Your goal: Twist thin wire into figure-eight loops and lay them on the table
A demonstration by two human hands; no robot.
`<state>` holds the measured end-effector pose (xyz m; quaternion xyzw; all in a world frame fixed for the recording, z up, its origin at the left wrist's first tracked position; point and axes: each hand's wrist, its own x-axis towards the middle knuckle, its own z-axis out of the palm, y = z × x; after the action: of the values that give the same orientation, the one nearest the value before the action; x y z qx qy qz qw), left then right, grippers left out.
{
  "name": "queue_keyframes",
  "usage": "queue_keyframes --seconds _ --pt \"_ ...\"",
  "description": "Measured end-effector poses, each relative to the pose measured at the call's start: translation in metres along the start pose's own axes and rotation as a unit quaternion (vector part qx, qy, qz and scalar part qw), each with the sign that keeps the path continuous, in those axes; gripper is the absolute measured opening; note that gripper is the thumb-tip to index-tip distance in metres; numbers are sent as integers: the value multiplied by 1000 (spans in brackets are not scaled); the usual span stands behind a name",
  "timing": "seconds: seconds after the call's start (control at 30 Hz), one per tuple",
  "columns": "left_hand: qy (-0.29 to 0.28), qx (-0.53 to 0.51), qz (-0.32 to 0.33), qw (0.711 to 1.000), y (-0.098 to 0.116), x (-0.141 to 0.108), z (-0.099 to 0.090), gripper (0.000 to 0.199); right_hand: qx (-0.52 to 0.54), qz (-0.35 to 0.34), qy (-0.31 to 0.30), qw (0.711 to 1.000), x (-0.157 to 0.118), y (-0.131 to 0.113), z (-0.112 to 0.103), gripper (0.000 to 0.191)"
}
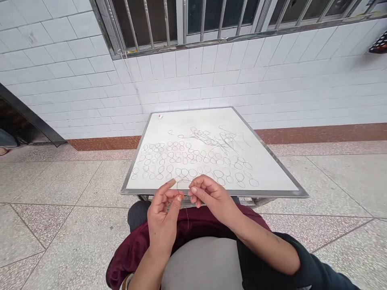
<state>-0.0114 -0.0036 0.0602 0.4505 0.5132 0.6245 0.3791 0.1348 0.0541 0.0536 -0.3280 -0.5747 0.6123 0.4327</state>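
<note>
Between my two hands, just over the table's near edge, a thin dark wire (177, 187) curves in an open loop. My left hand (165, 207) pinches one part of it between thumb and fingertip, with the other fingers half curled. Thumb and index finger of my right hand (208, 195) are pressed together on the other part. A loose end of wire (188, 219) hangs below the fingers in front of my lap. Beyond the hands, rows of small wire rings (171, 155) lie on the white table (269, 181).
Towards the back of the table lies a tangled pile of longer wire pieces with looped ends (216, 141). A small red-and-white item (160, 117) sits at the far left corner. Behind stands a white tiled wall (199, 84) with a barred window (211, 20).
</note>
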Motion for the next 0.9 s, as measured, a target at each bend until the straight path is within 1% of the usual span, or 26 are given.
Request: queue_keyframes --seconds 0.13,0.2,0.3,0.5,0.67,0.77,0.9 --pt "-4 -12 -3 1000 -1 0 2 36 89 8 5 996 0 2 3 15" --pt "-18 -17 -3 1000 -3 0 4 38 134 22 13 991 1 4 5 15" --pt "-29 -17 -2 999 -5 0 7 42 167 34 31 985 2 7 7 15" --pt "-32 -31 -8 999 -8 -2 10 45 164 21 27 986 2 13 10 15" --pt "-8 -29 -8 1000 -14 -2 10 45 138 24 30 990 1 16 9 16" --pt "12 -41 -12 999 -18 -3 11 44 119 21 33 992 1 16 9 16" --pt "24 -63 -19 998 -22 -4 11 44 100 13 29 994 1 16 10 17"
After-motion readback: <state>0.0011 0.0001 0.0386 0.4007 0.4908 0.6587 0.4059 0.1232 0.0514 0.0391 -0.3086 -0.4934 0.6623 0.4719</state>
